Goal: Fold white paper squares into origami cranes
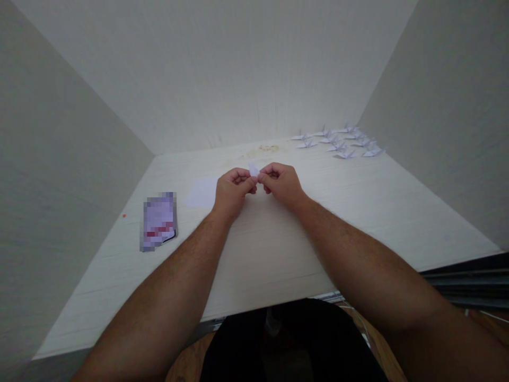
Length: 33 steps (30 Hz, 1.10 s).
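Between my fingertips is a small folded piece of white paper [253,170], its pointed end sticking up. My left hand [234,191] pinches it from the left, fingers curled. From the other side my right hand [280,183] grips its right edge between thumb and forefinger. Both hands are over the middle of the white table [270,249], and the fingers hide the paper's lower part. A flat white sheet of paper [201,192] lies just left of my left hand, partly behind it.
Several white folded paper cranes [336,146] stand in a group at the back right. A blurred-out, phone-like flat object [159,220] lies on the left, near a tiny orange speck [124,216]. Walls enclose the table at the back and both sides.
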### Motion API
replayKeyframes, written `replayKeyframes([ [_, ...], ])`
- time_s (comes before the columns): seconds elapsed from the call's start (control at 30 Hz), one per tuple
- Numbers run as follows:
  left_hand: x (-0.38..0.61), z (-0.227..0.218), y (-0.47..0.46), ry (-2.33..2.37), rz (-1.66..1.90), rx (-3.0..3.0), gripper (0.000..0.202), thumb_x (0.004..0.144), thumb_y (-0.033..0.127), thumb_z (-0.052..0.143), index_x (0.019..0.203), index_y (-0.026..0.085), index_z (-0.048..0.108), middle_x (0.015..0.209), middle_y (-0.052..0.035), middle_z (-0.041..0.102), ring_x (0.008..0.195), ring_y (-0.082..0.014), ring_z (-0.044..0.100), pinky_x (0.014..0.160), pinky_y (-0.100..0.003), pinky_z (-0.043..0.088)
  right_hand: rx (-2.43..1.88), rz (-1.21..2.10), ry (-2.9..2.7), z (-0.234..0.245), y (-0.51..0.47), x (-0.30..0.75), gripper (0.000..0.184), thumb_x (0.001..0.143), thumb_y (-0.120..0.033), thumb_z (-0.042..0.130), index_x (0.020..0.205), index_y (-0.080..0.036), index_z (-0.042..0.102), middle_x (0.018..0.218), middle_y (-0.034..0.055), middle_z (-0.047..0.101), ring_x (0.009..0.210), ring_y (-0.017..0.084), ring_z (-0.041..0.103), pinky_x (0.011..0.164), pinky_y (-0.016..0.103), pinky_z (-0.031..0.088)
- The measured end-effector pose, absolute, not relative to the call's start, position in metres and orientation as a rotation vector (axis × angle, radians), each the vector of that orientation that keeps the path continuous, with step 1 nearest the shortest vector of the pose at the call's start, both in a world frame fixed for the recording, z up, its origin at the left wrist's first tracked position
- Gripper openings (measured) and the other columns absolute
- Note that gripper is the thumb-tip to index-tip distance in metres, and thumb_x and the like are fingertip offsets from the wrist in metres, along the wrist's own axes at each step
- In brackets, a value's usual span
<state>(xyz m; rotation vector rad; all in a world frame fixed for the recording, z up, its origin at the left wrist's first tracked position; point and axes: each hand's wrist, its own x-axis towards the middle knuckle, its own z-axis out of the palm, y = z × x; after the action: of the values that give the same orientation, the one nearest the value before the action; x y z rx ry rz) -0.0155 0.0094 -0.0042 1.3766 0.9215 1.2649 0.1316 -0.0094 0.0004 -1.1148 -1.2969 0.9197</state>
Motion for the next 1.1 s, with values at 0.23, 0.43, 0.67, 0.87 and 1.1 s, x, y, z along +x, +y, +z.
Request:
replayKeyframes([
  [0.23, -0.0152, -0.0028, 0.0088, 0.904, 1.263, 1.362, 0.018, 0.070, 0.023, 0.078, 0.081, 0.018, 0.064, 0.060, 0.0023, 0.063, 0.054, -0.0093, 0.057, 0.056, -0.022, 0.047, -1.118, 1.006, -1.252, 0.0017, -0.0100, 0.1297, 0.012, 0.075, -0.025, 0.070, 0.081, -0.017, 0.065, 0.056, -0.0046, 0.061, 0.047, 0.009, 0.051, 0.046, 0.022, 0.042],
  [0.43, -0.0152, -0.0037, 0.0103, 0.936, 1.257, 1.412, 0.019, 0.070, 0.024, 0.077, 0.084, 0.017, 0.066, 0.065, 0.0013, 0.065, 0.056, -0.0096, 0.059, 0.057, -0.022, 0.050, -1.137, 0.973, -1.240, 0.0021, -0.0103, 0.1305, 0.010, 0.073, -0.022, 0.069, 0.073, -0.018, 0.060, 0.052, -0.0052, 0.058, 0.045, 0.009, 0.051, 0.044, 0.022, 0.040],
  [0.67, -0.0153, -0.0031, 0.0082, 0.928, 1.260, 1.408, 0.019, 0.070, 0.024, 0.077, 0.082, 0.018, 0.064, 0.064, 0.0018, 0.064, 0.056, -0.0104, 0.060, 0.059, -0.023, 0.051, -1.124, 0.975, -1.253, 0.0013, -0.0107, 0.1303, 0.013, 0.074, -0.024, 0.070, 0.072, -0.020, 0.057, 0.051, -0.0055, 0.057, 0.045, 0.009, 0.051, 0.044, 0.022, 0.039],
  [0.87, -0.0152, -0.0030, 0.0066, 0.902, 1.255, 1.389, 0.018, 0.072, 0.027, 0.077, 0.079, 0.018, 0.062, 0.063, 0.0008, 0.065, 0.057, -0.0109, 0.061, 0.061, -0.025, 0.053, -1.075, 0.967, -1.278, -0.0012, -0.0091, 0.1305, 0.017, 0.072, -0.028, 0.072, 0.070, -0.021, 0.056, 0.052, -0.0058, 0.057, 0.046, 0.009, 0.050, 0.044, 0.022, 0.039],
  [1.1, -0.0170, -0.0061, 0.0111, 0.937, 1.254, 1.447, 0.021, 0.072, 0.031, 0.080, 0.079, 0.019, 0.065, 0.061, 0.0014, 0.063, 0.055, -0.0100, 0.058, 0.056, -0.022, 0.048, -1.091, 0.983, -1.235, 0.0008, -0.0100, 0.1303, 0.024, 0.067, -0.035, 0.078, 0.072, -0.020, 0.061, 0.055, -0.0046, 0.059, 0.048, 0.009, 0.051, 0.046, 0.023, 0.042],
])
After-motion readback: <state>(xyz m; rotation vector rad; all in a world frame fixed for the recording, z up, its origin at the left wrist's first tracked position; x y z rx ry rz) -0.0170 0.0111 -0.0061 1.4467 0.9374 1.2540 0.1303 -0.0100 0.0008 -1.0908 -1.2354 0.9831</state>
